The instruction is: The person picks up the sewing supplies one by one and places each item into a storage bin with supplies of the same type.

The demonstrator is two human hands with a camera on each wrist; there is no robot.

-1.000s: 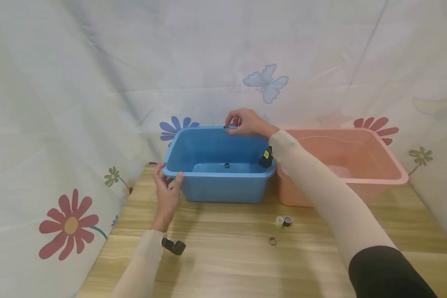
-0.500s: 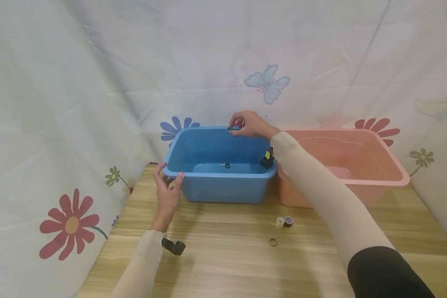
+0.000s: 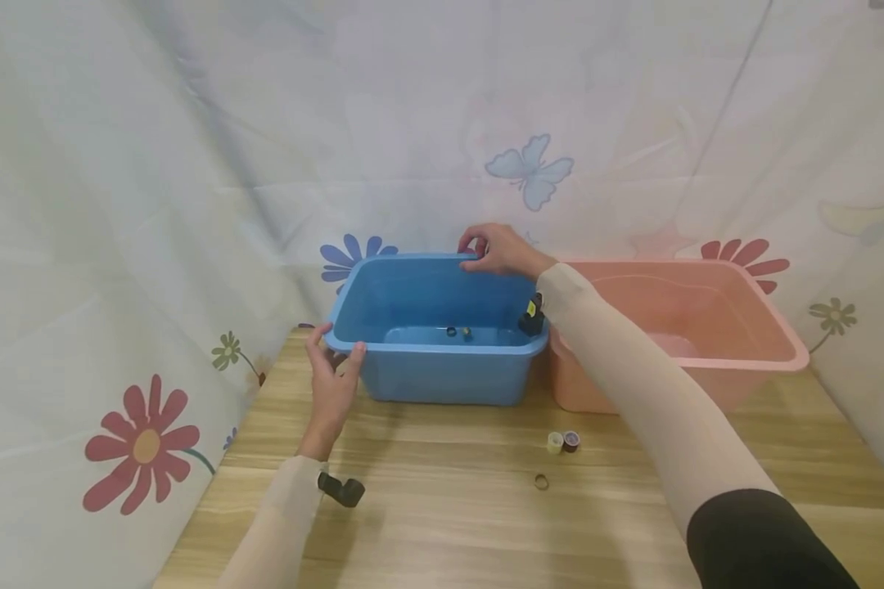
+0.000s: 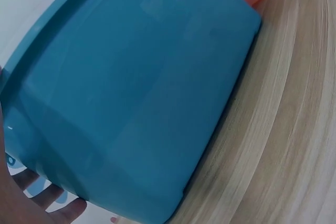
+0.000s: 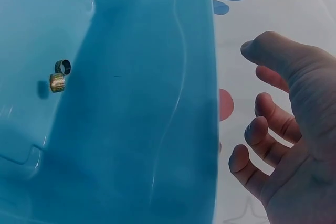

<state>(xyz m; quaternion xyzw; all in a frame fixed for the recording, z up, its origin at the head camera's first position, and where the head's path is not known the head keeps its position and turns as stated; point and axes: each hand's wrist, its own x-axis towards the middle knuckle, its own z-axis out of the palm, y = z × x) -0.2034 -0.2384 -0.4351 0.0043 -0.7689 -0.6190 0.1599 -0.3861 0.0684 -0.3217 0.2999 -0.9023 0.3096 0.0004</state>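
My left hand (image 3: 329, 397) grips the front left corner of a blue plastic tub (image 3: 442, 372), thumb on the front rim and fingers along the left side. Over the tub's far rim, my right hand (image 3: 502, 249) has its fingers parted and nothing between them, as the right wrist view shows. A dark ring (image 5: 63, 66) is inside the tub. Beside it is a gold-coloured ring (image 5: 57, 82) whose shadow lies apart from it; I cannot tell whether it touches the floor of the tub.
A pink tub (image 3: 707, 315) stands to the right of the blue one. On the wooden table (image 3: 442, 507) in front are a pale yellow ring-like piece (image 3: 555, 442), a dark red one (image 3: 571, 442) against it, and a thin ring (image 3: 541, 482) nearer me.
The ring pinched in my right hand has been let go, and a second ring now shows low in the blue tub. My right hand has shifted slightly right; the left has stayed put.
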